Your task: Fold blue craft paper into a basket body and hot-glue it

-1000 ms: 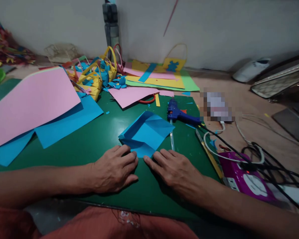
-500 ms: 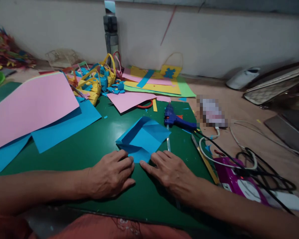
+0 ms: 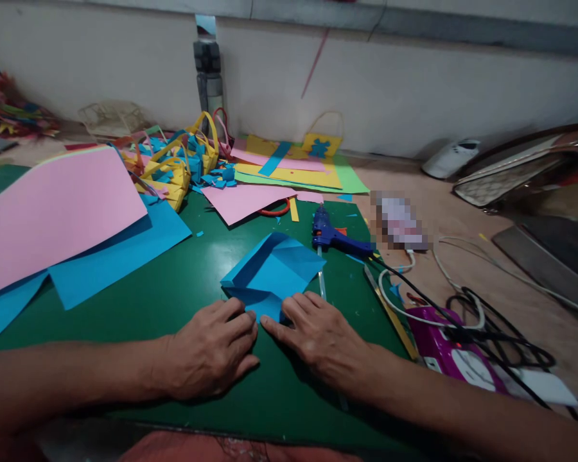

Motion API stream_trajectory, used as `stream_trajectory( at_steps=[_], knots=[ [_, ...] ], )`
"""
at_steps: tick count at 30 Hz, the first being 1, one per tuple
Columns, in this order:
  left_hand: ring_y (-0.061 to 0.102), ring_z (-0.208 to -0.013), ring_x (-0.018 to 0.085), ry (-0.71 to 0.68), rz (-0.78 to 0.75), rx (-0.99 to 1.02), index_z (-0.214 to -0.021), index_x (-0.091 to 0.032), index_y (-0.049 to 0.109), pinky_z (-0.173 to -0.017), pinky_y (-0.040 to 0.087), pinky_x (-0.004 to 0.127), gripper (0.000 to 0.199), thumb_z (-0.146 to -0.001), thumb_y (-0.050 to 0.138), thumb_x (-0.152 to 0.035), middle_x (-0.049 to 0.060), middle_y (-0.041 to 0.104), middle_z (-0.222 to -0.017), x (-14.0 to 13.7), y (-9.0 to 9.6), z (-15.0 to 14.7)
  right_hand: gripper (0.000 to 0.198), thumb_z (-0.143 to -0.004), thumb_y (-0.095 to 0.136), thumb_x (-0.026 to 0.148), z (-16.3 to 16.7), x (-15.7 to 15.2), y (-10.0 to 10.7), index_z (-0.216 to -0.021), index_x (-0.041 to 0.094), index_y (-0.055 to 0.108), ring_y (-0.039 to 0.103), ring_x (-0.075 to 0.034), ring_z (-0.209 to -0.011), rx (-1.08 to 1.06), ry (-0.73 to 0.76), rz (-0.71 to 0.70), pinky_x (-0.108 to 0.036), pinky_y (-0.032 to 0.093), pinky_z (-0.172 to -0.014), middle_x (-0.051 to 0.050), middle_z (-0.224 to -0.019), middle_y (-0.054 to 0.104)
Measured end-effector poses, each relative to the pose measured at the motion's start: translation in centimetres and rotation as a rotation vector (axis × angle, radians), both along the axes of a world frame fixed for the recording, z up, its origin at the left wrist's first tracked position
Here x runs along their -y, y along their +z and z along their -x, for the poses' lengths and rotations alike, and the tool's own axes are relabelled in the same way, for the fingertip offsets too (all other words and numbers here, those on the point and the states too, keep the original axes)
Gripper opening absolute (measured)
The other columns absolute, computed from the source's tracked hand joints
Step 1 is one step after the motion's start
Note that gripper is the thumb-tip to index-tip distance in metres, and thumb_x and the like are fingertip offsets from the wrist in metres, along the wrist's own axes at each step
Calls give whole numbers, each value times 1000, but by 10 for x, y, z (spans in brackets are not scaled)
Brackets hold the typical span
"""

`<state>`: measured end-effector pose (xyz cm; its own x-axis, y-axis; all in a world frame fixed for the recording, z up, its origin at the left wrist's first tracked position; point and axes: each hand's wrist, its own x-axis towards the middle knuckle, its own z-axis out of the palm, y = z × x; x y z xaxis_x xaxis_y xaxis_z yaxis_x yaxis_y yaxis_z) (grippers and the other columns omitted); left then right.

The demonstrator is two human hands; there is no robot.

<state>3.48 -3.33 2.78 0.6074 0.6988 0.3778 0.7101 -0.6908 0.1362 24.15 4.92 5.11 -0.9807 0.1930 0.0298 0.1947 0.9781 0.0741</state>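
A sheet of blue paper [image 3: 279, 273], creased and partly folded up into low walls, lies in front of me on a green board. My left hand [image 3: 214, 346] has its fingers curled on the paper's near left edge, with the thumb apart. On the near right edge, the bent fingers of my right hand [image 3: 325, 337] press and hold a fold, its thumb stretched toward the near corner. Both hands partly cover that corner. Just beyond the right side of the paper rests a blue glue gun [image 3: 341, 241] with a clear glue stick [image 3: 322, 282] in it.
Pink sheets [image 3: 62, 218] overlie blue ones at left. Small paper baskets [image 3: 168, 173] crowd the back, beside stacked yellow and green sheets [image 3: 293, 174]. Red-handled scissors [image 3: 275, 209] lie partly under pink paper. At right are a cutter [image 3: 392, 314], cables and a purple power strip [image 3: 453, 350].
The whole view has shifted slightly. Both hands stay at the near edges of the blue paper, and its left corner looks a little more raised.
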Motion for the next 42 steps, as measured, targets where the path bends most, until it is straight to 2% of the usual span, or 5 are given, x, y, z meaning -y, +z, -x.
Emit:
stream_trajectory(
  at_steps=[4, 10, 22, 29, 42],
  knots=[
    [48, -80, 23, 3, 5, -20, -94, -9, 58, -65, 47, 37, 25, -87, 48, -30, 11, 60, -91, 0, -1, 1, 37, -81, 50, 16, -2, -2, 1, -118, 21, 52, 39, -19, -74, 6, 1, 1, -33, 30, -66, -5, -84, 51],
    [46, -81, 23, 33, 76, -123, -114, -11, 50, -64, 43, 37, 36, -87, 47, -36, 8, 56, -91, 1, 2, -1, 36, -81, 49, 16, -11, -2, 2, -117, 19, 52, 40, -19, -77, -22, -11, -5, -34, 30, -68, -6, -84, 51],
    [44, -82, 22, 31, 50, -138, -106, -11, 53, -64, 40, 36, 32, -88, 46, -37, 8, 55, -90, -1, 2, -1, 38, -80, 50, 15, -15, 2, 3, -118, 18, 52, 40, -21, -78, 7, -21, -59, -35, 31, -71, -7, -85, 51],
    [45, -80, 21, 8, 20, -145, -96, -12, 57, -64, 41, 34, 30, -88, 46, -38, 9, 55, -87, 0, 1, 2, 32, -81, 49, 16, 5, 3, 3, -113, 18, 56, 39, -22, -76, 41, -64, -104, -36, 28, -70, -9, -84, 53],
    [46, -79, 21, -2, 20, -133, -94, -11, 58, -62, 41, 34, 29, -87, 47, -37, 9, 57, -87, -1, 2, 3, 30, -81, 48, 15, 10, 5, 3, -110, 14, 57, 39, -22, -75, -23, -65, -134, -37, 28, -73, -8, -80, 53]
  ],
)
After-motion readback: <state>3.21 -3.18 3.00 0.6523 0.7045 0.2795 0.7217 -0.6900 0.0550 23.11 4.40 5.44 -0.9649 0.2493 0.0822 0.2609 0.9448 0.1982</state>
